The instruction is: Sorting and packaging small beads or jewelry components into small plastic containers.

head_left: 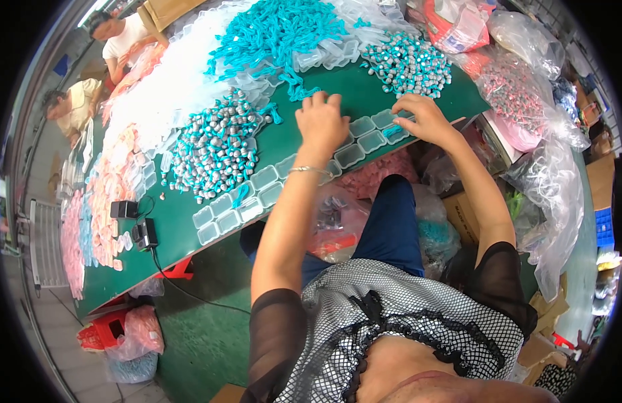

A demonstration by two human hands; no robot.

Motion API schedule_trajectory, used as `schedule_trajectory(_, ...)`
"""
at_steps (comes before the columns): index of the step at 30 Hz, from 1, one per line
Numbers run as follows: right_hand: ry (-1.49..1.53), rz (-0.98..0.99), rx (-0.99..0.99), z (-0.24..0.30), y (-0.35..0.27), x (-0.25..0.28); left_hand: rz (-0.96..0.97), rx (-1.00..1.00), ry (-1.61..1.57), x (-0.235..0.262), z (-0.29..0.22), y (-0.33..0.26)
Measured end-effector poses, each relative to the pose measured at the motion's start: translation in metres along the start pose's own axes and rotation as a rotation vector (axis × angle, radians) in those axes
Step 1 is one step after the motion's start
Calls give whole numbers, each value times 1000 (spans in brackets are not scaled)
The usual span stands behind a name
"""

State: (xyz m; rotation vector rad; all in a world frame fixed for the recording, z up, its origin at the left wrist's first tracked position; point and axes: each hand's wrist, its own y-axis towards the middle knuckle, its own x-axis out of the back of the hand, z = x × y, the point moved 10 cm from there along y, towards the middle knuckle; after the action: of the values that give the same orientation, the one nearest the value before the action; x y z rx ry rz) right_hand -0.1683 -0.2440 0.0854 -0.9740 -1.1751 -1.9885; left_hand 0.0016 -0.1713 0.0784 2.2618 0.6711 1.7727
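Observation:
My left hand (322, 122) is at the near edge of a large heap of teal cord loops (277, 33), its bent fingers slightly apart and its fingertips by a few stray loops. Whether they touch is hard to see. My right hand (424, 119) hovers over the right end of a row of clear plastic boxes (264, 178), thumb and fingers apart. Just below its thumb, a teal piece (391, 131) lies in one box. Farther left along the row, another teal piece (240, 196) sits in a box. Both my forearms cross above the table's front edge.
Silver-and-teal beads are piled left (213, 148) and right (408, 67) on the green table (170, 228). Clear boxes (183, 74) heap behind. Black adapters (144, 234) with a cable stand left. Plastic bags (519, 87) crowd the right. Two people (75, 107) work at far left.

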Motion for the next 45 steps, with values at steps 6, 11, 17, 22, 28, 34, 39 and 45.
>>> schedule_trajectory(6, 173, -27, -2, 9, 19, -6, 256, 34, 19, -49, 43, 15)
schedule_trajectory(11, 217, 4, 13, 19, 23, -2, 42, 55, -1, -36, 54, 26)
schedule_trajectory(17, 209, 12, -6, 23, 17, 6, -34, 105, 126, -43, 94, 55)
schedule_trajectory(22, 169, 26, -57, 8, -2, 11, 96, 147, 97, -62, 99, 63)
schedule_trajectory(28, 208, 20, -86, -2, -4, 9, 33, 64, 180, -65, 108, 79)
schedule_trajectory(34, 222, -12, -59, 0, -4, 9, 30, 100, 43, -56, 110, 72)
schedule_trajectory(39, 252, -25, -21, 12, 13, 7, -151, -3, -183, -22, 101, 57)
schedule_trajectory(45, 179, 43, -16, 20, 88, -50, -75, 425, -1141, 12, 130, 37)
